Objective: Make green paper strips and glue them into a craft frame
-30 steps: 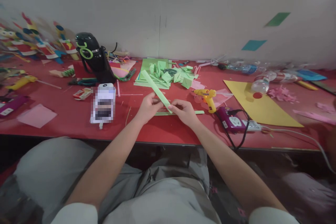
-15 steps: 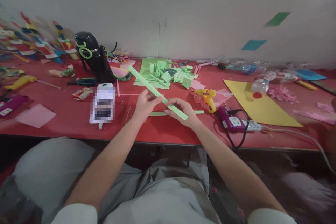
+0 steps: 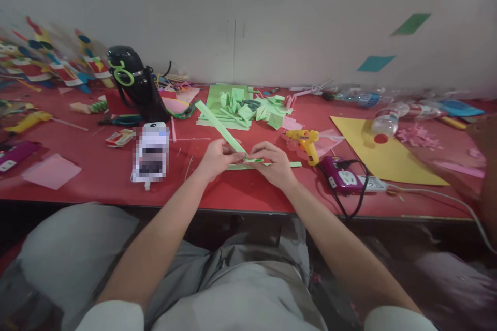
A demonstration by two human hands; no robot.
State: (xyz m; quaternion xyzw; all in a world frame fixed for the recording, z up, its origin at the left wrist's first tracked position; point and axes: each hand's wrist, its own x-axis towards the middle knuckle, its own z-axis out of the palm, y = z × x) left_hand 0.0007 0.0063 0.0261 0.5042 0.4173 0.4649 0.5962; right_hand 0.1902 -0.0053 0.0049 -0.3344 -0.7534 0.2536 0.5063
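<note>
Both hands pinch one light green paper strip (image 3: 220, 126) above the red table (image 3: 229, 194). My left hand (image 3: 219, 159) is closed on its middle, with the long free part slanting up to the left. At the lower end, my right hand (image 3: 274, 163) is closed on the strip, which is bent over into a small loop near the fingertips. A second green strip (image 3: 293, 164) lies flat on the table beneath the hands, partly hidden by them. Behind the hands is a pile of folded green paper pieces (image 3: 244, 108) on green sheets.
A yellow glue gun (image 3: 306, 142) and a purple power strip (image 3: 344, 176) with a cable lie at right, near a yellow sheet (image 3: 388, 160). At left are a phone (image 3: 151, 152) and a black flask (image 3: 134, 85). Another person's arm (image 3: 487, 165) shows at the right edge.
The strip's lower right end, straight before, is now curled over between the fingers. My right hand has drawn in close to my left hand.
</note>
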